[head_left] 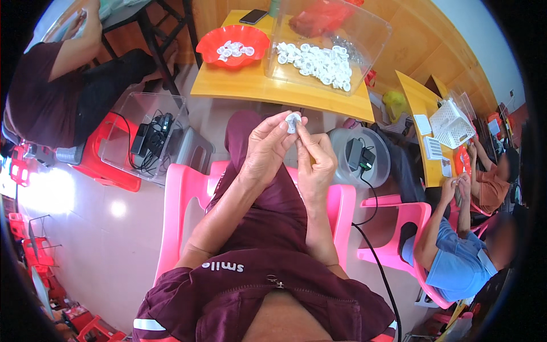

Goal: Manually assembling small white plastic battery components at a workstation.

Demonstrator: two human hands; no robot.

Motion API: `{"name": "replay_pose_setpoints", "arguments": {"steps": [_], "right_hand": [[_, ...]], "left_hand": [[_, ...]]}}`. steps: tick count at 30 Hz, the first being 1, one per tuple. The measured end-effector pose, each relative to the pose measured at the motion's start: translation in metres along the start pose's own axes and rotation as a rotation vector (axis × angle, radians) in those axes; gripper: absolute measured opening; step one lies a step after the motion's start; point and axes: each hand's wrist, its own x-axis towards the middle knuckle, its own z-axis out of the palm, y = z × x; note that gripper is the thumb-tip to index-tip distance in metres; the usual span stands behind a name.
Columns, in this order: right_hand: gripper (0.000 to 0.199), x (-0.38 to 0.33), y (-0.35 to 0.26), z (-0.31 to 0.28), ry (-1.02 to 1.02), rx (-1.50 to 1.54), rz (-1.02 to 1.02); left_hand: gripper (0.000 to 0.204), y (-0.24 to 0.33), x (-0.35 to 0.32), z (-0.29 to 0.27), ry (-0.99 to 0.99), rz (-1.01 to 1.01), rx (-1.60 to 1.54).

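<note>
Both of my hands meet above my lap on a small white plastic ring-shaped part (293, 121). My left hand (266, 147) pinches it from the left with thumb and fingertips. My right hand (314, 158) presses its fingertips against the part from the right. Ahead on the yellow table (250, 86) stands a red bowl (236, 41) holding several of the same white parts. Beside it lies a clear plastic bin (364, 34) with a heap of white parts (317, 61) inside.
I sit on a pink plastic chair (180, 200). A clear box (132, 112) with black chargers and cables stands on a stool at my left. A person in dark clothes sits far left; two people sit at right near a second yellow table (420, 105) with white baskets. A phone (253, 16) lies on the table.
</note>
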Motion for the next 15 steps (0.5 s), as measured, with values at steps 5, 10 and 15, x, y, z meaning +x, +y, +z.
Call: {"name": "replay_pose_setpoints", "arguments": {"steps": [5, 10, 15], "right_hand": [[0.036, 0.0000, -0.0012, -0.0006, -0.009, 0.027, -0.026], [0.037, -0.0008, 0.0004, 0.0023, 0.003, -0.025, -0.066], [0.037, -0.0020, 0.0028, 0.0038, 0.035, -0.135, -0.078]], "left_hand": [[0.024, 0.0018, 0.0022, -0.0050, -0.079, -0.026, -0.003], [0.024, 0.0026, 0.0015, -0.0061, -0.056, -0.024, 0.065], [0.023, 0.0024, -0.0009, -0.0031, -0.014, -0.001, 0.143]]}}
